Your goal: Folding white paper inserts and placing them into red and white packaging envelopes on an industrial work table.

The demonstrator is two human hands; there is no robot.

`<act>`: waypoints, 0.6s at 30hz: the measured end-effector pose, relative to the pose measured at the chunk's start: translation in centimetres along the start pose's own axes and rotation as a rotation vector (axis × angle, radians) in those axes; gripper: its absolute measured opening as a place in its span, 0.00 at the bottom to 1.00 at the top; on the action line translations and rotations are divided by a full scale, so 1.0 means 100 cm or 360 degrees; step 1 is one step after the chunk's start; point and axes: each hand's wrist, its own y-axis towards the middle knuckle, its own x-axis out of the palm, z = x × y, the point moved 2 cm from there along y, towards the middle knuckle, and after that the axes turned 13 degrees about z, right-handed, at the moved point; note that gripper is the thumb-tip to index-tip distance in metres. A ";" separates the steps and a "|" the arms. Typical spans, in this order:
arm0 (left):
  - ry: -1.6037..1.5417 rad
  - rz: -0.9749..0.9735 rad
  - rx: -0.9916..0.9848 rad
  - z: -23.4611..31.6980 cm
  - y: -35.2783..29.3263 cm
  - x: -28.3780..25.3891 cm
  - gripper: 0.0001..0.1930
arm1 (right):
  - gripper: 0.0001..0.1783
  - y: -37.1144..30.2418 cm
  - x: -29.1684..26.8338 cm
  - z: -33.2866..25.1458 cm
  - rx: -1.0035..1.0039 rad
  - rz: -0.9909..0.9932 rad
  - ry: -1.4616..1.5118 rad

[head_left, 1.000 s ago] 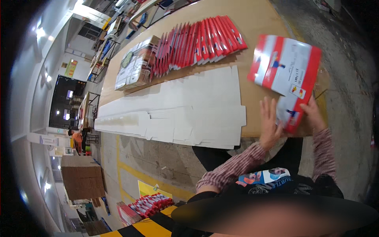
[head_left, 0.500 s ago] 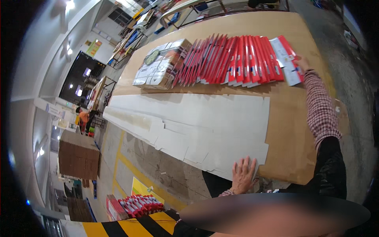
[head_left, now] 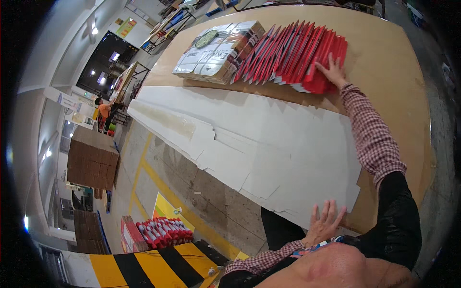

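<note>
My right hand (head_left: pixel 333 73) reaches across the table with its fingers spread, touching the right end of a long row of red and white flat folded cartons (head_left: pixel 293 55). The cartons lean on one another and overlap like fanned cards. Wrapped in printed film, a tied bundle (head_left: pixel 218 52) stands against the row's left end. Nearer me, my left hand (head_left: pixel 324 223) lies with fingers apart on the near corner of overlapping white sheets (head_left: pixel 269 139). Neither hand has anything in its grasp.
Brown board covers the table (head_left: pixel 389 72). To the left on the floor stand stacks of brown cardboard (head_left: pixel 92 158). A pile of red and white packs (head_left: pixel 165 233) sits behind a yellow-and-black striped edge (head_left: pixel 149 266). Another person (head_left: pixel 103 110) is far off at the left.
My right hand has moved left from the row's outer end onto the cartons. The loose end pieces now sit closer in with the row. My left hand remains on the white sheets.
</note>
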 end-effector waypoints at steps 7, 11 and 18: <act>-0.0121 0.0090 -0.0095 0.002 -0.001 0.002 0.31 | 0.44 0.013 -0.017 -0.106 -0.0334 0.0503 0.1087; -0.0127 -0.0069 -0.0102 0.004 0.002 -0.007 0.31 | 0.44 -0.032 0.004 -0.211 -0.0936 0.0323 0.0252; -0.0292 0.0177 0.0006 0.020 -0.001 0.013 0.29 | 0.44 -0.030 -0.009 -0.181 -0.1035 0.0106 0.0640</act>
